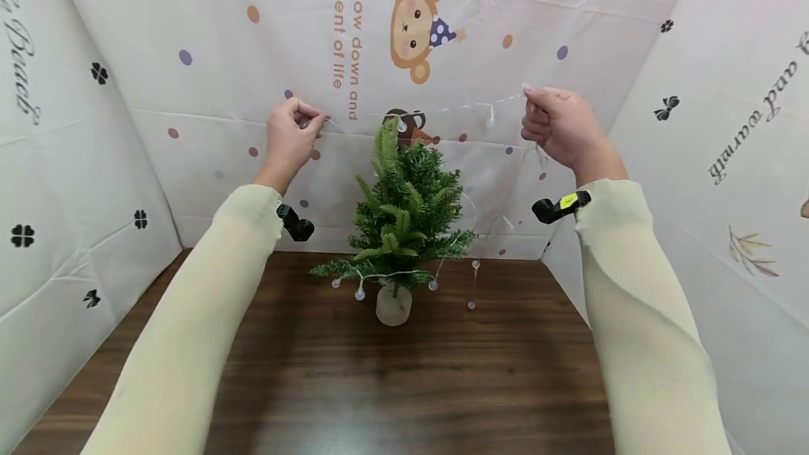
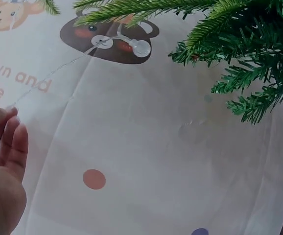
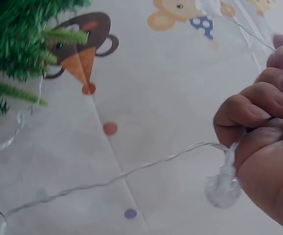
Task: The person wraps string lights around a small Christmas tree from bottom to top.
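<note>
Stretched between two raised bare hands, near the top of a small green tree [image 1: 404, 216] on a brown wood table [image 1: 392, 385]: a string of lights [image 1: 398, 273], all thin twisted wire [image 3: 78, 188] and clear round bulbs [image 1: 359, 293]. In line with the treetop, one bulb, touching or apart impossible to tell; farther along toward the right hand [image 1: 562, 123], another, hanging from the upper wire. Draped along the bottom branches, more wire and three bulbs, close to the tree's pale round base [image 1: 393, 305]. Dangling loose to the right of the tree, further bulbs.

At left, the left hand [image 1: 292, 139], pinching the wire between thumb and forefinger, remaining fingers loosely bent. Opposite, slightly higher, the right hand, nearly a fist: thumb and forefinger together on the wire, other fingers folded in toward the palm. Below those folded fingers, in the right wrist view, a bulb on more wire, beside the heel of the hand.

On both arms, pale yellow sleeves [image 1: 183, 321]. Behind, a pale cloth backdrop [image 1: 316, 20] printed with cartoon animals, dots and lettering.
</note>
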`<state>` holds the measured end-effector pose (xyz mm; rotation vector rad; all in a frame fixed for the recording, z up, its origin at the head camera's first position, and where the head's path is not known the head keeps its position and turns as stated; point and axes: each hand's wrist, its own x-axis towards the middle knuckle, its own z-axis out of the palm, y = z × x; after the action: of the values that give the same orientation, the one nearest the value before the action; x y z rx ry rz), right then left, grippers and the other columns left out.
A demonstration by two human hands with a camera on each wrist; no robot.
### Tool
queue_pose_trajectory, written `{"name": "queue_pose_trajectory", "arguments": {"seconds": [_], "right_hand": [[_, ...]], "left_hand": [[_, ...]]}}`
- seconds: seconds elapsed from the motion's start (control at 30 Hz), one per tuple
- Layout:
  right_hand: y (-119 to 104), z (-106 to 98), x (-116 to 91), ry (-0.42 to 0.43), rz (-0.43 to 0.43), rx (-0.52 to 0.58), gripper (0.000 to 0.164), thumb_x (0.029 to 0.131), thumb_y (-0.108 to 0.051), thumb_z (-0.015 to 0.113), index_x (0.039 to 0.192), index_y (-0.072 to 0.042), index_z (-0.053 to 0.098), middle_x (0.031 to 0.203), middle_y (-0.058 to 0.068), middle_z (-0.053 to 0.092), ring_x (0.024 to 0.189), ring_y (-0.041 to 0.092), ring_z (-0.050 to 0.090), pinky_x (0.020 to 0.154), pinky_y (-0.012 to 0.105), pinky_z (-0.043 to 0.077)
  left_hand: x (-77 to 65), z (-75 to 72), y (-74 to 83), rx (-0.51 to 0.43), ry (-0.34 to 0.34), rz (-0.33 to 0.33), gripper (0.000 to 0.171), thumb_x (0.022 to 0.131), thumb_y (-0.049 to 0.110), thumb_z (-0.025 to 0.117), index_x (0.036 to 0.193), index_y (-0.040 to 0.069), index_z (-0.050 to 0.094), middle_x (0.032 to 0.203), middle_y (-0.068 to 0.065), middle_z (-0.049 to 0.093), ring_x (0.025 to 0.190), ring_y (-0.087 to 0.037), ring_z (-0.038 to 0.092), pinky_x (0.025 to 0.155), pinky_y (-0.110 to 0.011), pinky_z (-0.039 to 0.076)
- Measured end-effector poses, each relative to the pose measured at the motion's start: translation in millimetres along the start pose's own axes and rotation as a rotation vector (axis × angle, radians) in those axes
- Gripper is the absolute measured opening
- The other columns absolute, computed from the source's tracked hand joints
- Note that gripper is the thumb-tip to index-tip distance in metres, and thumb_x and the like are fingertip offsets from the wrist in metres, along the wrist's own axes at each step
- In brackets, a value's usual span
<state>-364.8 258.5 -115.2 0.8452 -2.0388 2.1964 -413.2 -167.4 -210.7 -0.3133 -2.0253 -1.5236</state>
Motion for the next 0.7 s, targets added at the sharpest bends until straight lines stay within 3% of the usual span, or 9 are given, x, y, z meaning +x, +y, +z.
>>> {"name": "queue_pose_trajectory", "arguments": {"seconds": [0.2, 0.33, 0.47, 0.57, 0.7], "right_hand": [[-13.6, 20.5, 11.9, 0.112, -0.06, 0.183, 0.032, 0.107, -0.021, 0.055, 0.083, 0.0, 0.059, 0.055, 0.001, 0.028, 0.052, 0.017, 0.012, 0.056, 0.029, 0.009], [-22.4, 30.4, 18.5, 0.129, -0.107, 0.267, 0.031, 0.106, -0.023, 0.057, 0.087, 0.002, 0.058, 0.054, 0.0, 0.029, 0.05, 0.015, 0.013, 0.055, 0.027, 0.008], [-27.1, 37.1, 16.0, 0.073, -0.127, 0.278, 0.033, 0.107, -0.019, 0.054, 0.083, 0.003, 0.059, 0.056, 0.001, 0.024, 0.051, 0.015, 0.011, 0.056, 0.027, 0.006], [-28.8, 40.4, 10.0, 0.013, -0.109, 0.264, 0.034, 0.108, -0.016, 0.053, 0.081, 0.004, 0.06, 0.059, 0.002, 0.024, 0.053, 0.015, 0.011, 0.057, 0.027, 0.007], [-29.2, 43.7, 2.4, -0.072, -0.11, 0.26, 0.034, 0.108, -0.014, 0.052, 0.08, 0.005, 0.059, 0.06, 0.003, 0.026, 0.053, 0.015, 0.011, 0.057, 0.028, 0.007]], "left_hand": [[0.5, -0.1, 3.7, -0.142, -0.052, -0.112, 0.017, 0.1, 0.022, 0.068, 0.112, 0.01, 0.067, 0.109, -0.011, 0.074, 0.085, -0.016, 0.067, 0.047, -0.024, 0.049], [2.3, 3.5, 8.6, -0.265, -0.028, -0.113, 0.012, 0.098, 0.018, 0.07, 0.105, 0.01, 0.066, 0.106, -0.006, 0.076, 0.083, -0.018, 0.069, 0.054, -0.021, 0.051], [1.2, 2.7, 7.5, -0.356, -0.029, -0.091, 0.012, 0.097, 0.014, 0.071, 0.107, 0.008, 0.066, 0.099, -0.001, 0.075, 0.08, -0.019, 0.069, 0.053, -0.019, 0.051], [-2.6, -1.3, 2.9, -0.326, -0.066, -0.052, 0.023, 0.098, 0.014, 0.071, 0.118, 0.003, 0.069, 0.094, 0.0, 0.072, 0.078, -0.018, 0.067, 0.047, -0.02, 0.05], [-10.4, -10.5, -2.6, -0.204, -0.118, 0.05, 0.029, 0.097, 0.014, 0.071, 0.122, -0.001, 0.072, 0.093, 0.005, 0.069, 0.075, -0.015, 0.066, 0.056, -0.018, 0.053]]}}
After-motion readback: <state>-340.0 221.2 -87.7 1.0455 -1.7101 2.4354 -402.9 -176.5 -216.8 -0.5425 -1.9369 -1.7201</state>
